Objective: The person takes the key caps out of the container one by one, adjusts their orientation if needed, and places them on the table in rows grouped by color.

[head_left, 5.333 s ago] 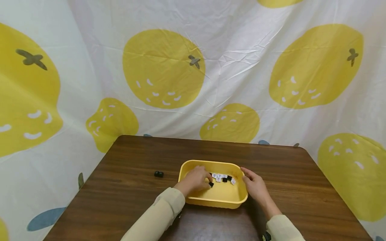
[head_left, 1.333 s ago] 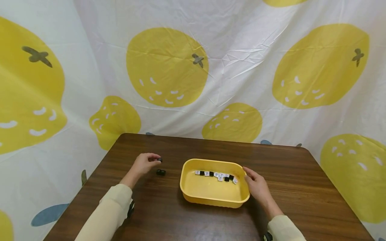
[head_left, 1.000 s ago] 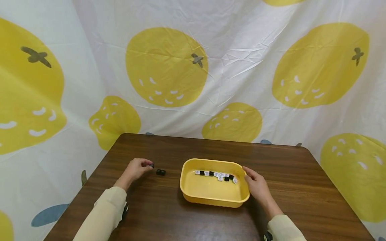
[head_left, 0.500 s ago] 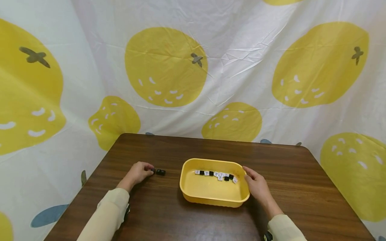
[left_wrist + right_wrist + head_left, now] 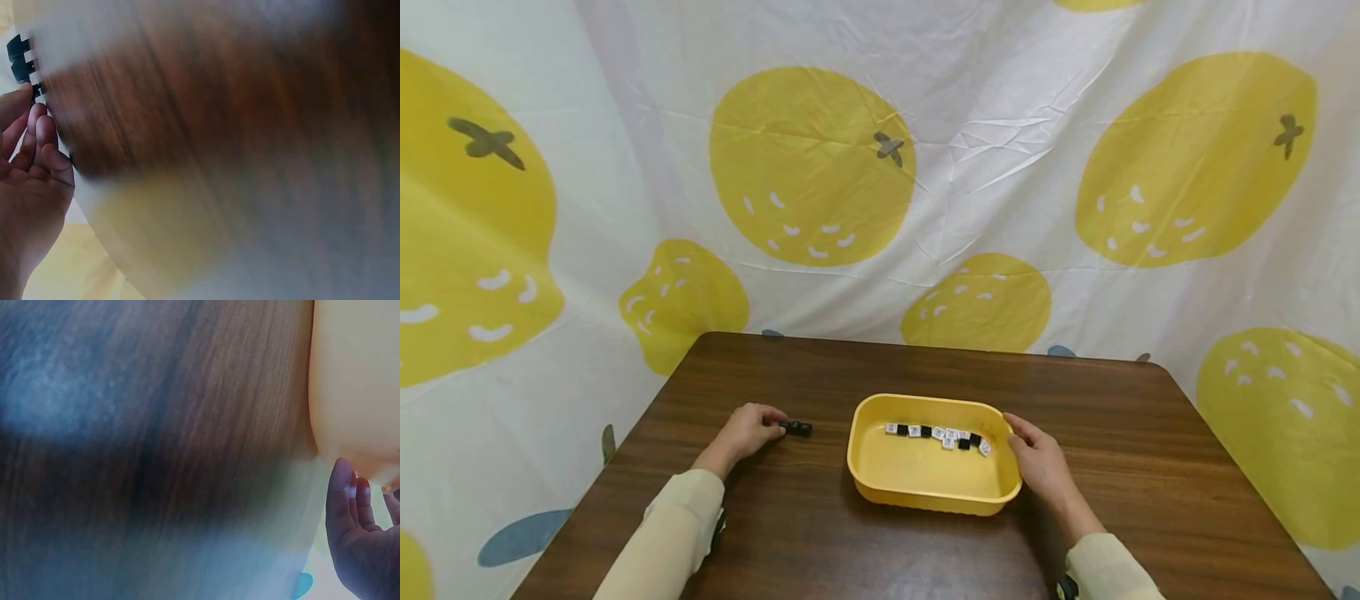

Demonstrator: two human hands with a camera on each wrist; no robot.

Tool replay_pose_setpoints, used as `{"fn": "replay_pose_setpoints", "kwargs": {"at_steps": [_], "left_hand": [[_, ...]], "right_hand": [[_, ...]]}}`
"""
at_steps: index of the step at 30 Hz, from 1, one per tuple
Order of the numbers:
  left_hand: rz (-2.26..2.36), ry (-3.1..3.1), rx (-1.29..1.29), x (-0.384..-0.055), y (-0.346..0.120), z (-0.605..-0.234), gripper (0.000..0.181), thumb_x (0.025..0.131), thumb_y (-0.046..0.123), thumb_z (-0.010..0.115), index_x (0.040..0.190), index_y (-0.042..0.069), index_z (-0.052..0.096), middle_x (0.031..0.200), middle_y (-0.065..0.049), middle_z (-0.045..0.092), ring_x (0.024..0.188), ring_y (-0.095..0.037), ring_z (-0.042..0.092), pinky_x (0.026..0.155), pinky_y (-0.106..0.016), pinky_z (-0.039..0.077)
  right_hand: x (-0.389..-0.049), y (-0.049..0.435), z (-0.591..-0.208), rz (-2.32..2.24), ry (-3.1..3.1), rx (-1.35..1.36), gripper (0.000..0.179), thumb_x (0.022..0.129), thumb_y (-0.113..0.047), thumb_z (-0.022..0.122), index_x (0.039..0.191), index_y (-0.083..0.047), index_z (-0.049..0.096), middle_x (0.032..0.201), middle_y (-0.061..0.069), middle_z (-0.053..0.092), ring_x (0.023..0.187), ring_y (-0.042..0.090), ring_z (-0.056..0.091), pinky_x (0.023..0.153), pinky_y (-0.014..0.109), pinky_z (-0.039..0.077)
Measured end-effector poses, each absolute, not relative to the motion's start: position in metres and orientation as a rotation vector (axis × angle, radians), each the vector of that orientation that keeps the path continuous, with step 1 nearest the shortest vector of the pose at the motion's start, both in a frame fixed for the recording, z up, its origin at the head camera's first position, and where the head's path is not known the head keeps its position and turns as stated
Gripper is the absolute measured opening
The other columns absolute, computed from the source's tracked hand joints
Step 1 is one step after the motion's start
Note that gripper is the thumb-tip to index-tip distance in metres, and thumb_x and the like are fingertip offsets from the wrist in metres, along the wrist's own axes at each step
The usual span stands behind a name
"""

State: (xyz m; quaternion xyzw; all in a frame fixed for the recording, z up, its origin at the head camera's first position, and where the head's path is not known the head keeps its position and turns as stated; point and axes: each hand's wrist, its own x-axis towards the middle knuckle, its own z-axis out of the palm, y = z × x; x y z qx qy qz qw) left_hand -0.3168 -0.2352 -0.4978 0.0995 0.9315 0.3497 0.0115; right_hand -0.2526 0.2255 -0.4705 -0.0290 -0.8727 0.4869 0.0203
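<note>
Row of small black blocks (image 5: 797, 428) on brown wood-grained desk (image 5: 835, 372) extends right from left grip (image 5: 744, 432), which pinches its left end; right grip (image 5: 1042, 462), fingers relaxed, touches yellow rectangular tray (image 5: 917, 479).

a dark brown wood-grain table (image 5: 820, 517) is stretching out with rounded far corners, its surface showing streaky lines and catching a pale sheen near the front. a yellow tray (image 5: 925, 502) is sitting upright around the middle. to its left and apart from it, small black pieces (image 5: 800, 429) are lying in a short row.
</note>
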Motion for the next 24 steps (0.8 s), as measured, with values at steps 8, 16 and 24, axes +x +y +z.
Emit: {"fn": "replay_pose_setpoints", "kwargs": {"at_steps": [8,16,24], "left_hand": [[1.112,2.901,0.293,-0.314,-0.235,-0.495,0.029,0.088,0.008,0.071,0.115,-0.002,0.069,0.086,-0.003,0.064,0.081,-0.017,0.057,0.076,-0.036,0.047],[1.12,2.943,0.28,-0.314,-0.229,-0.486,0.03,0.094,0.013,0.065,0.121,0.0,0.067,0.088,-0.003,0.063,0.077,-0.017,0.055,0.072,-0.036,0.047],[1.261,2.94,0.4,-0.315,-0.183,-0.456,0.032,0.096,0.018,0.066,0.124,0.002,0.066,0.105,-0.008,0.066,0.094,-0.024,0.06,0.082,-0.043,0.05]], "right_hand": [[-0.252,0.226,-0.47,1.507,-2.715,-0.094,0.043,0.104,-0.012,0.043,0.146,-0.002,0.047,0.144,0.028,0.046,0.131,0.042,0.045,0.104,0.053,0.039],[-0.251,0.225,-0.469,1.508,-2.716,-0.1,0.043,0.104,-0.011,0.043,0.146,-0.001,0.046,0.144,0.028,0.046,0.131,0.042,0.045,0.104,0.054,0.039],[-0.253,0.226,-0.471,1.507,-2.708,-0.091,0.043,0.104,-0.011,0.043,0.146,-0.001,0.047,0.145,0.028,0.046,0.132,0.042,0.044,0.104,0.054,0.039]]}}
